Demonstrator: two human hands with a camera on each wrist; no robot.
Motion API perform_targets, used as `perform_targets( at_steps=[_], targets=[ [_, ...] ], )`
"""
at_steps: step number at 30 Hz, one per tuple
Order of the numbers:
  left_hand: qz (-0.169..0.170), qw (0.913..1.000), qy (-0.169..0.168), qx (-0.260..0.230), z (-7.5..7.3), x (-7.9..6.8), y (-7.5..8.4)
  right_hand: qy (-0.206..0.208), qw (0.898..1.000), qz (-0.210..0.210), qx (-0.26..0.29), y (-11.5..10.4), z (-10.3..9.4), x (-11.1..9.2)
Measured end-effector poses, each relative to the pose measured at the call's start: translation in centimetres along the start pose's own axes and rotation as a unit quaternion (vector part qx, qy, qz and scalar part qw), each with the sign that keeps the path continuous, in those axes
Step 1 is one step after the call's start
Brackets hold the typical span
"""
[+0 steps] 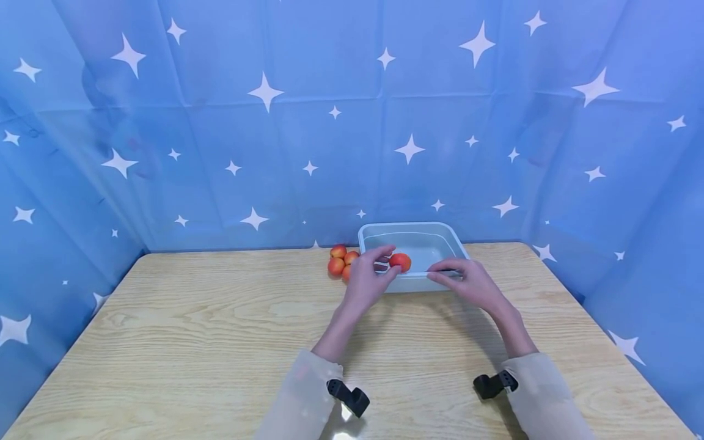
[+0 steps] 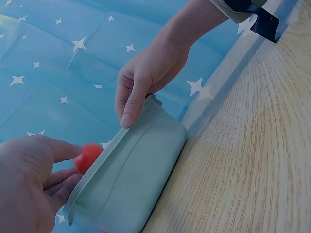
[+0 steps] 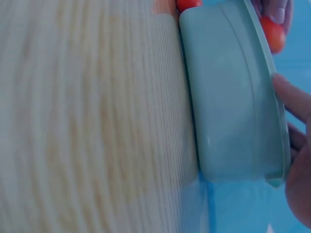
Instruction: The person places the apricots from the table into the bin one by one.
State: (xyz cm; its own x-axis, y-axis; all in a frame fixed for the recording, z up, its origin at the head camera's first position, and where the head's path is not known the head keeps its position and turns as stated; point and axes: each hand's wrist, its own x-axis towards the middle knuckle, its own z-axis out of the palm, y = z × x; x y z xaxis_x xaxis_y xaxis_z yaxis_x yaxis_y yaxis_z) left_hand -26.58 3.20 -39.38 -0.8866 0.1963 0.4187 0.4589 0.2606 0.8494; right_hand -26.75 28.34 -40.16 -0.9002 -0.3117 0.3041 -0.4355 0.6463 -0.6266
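Note:
A light blue-green plastic basin (image 1: 407, 285) stands at the back of the table. Over its near left part, my left hand (image 1: 367, 282) pinches a round red-orange fruit (image 1: 400, 263) between thumb and fingers. The left wrist view shows that fruit (image 2: 89, 158) just above the rim. My right hand (image 1: 474, 282) grips the basin's near rim toward the right, thumb outside and fingers over the inner side, as the right wrist view also shows on the basin (image 3: 226, 107). Several similar fruits (image 1: 336, 266) lie in a cluster left of the basin, partly hidden by my left hand.
The wood-grain table (image 1: 192, 342) reaches back to a blue curtain (image 1: 308, 134) with white stars, which also closes off both sides. Each sleeve carries a black wrist camera, such as the left one (image 1: 349, 397).

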Motion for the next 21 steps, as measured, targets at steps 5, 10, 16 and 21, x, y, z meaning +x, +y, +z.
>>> perform_targets(
  at_steps=[5, 10, 16, 21],
  targets=[
    [0.003, 0.9999, -0.007, -0.013, 0.05, 0.01, -0.16, -0.002, 1.000, 0.002, 0.002, -0.06, -0.02, 0.04],
    [0.016, 0.9997, -0.004, -0.015, -0.11, -0.01, -0.03, 0.000, 1.000, 0.002, -0.002, -0.10, 0.00, 0.02],
    [0.027, 0.9995, 0.014, -0.011, -0.41, -0.05, 0.05, 0.004, 1.000, 0.005, -0.006, -0.07, 0.01, -0.04],
    [0.045, 0.9983, 0.031, -0.018, -0.71, -0.08, -0.09, 0.005, 1.000, 0.006, -0.006, -0.07, -0.01, -0.04]
  ],
)
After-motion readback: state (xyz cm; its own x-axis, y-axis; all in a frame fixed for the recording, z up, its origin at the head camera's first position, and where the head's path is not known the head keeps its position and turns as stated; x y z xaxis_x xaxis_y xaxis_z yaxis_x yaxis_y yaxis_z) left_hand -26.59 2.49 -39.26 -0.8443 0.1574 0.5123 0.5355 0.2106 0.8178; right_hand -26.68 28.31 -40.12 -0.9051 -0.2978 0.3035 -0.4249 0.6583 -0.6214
